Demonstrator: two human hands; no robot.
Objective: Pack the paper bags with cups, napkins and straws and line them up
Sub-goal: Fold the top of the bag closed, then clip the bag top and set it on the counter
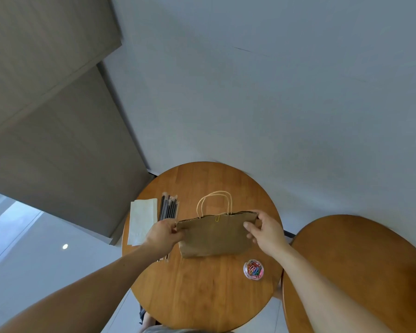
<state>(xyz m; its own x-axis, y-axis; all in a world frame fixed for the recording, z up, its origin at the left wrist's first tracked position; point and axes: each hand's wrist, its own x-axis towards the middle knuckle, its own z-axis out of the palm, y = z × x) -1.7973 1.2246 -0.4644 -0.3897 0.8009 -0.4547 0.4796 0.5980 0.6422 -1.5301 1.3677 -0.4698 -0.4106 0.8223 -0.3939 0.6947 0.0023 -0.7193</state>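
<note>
A brown paper bag (pixel 214 236) with pale twisted handles is held upright over the round wooden table (pixel 202 296). A yellow paper clip (pixel 217 218) closes its top edge at the middle. My left hand (pixel 162 235) pinches the bag's upper left corner. My right hand (pixel 264 230) pinches its upper right corner. Behind my left hand lie a stack of white napkins (pixel 141 219) and a bundle of black wrapped straws (pixel 169 207). No cups are in view.
A small clear tub of coloured paper clips (pixel 253 269) stands on the table to the right of the bag's base. A second round wooden table (pixel 360 260) sits close on the right. A grey wall rises behind both tables.
</note>
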